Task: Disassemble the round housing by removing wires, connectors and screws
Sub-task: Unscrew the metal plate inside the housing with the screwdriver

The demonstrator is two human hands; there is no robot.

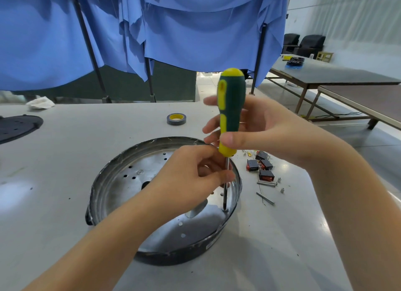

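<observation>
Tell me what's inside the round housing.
Inside the round housing: a perforated metal plate, a screw under the screwdriver tip, the left hand guiding its shaft. The plate's centre is hidden behind that hand.

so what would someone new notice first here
The green and yellow screwdriver stands upright at centre, its handle held by the right hand while the left hand pinches the shaft. Its tip sits on a screw inside the round housing on the table. Removed switches and bolts lie just right of the housing.

Two bare forearms, no sleeves, no gloves.
</observation>
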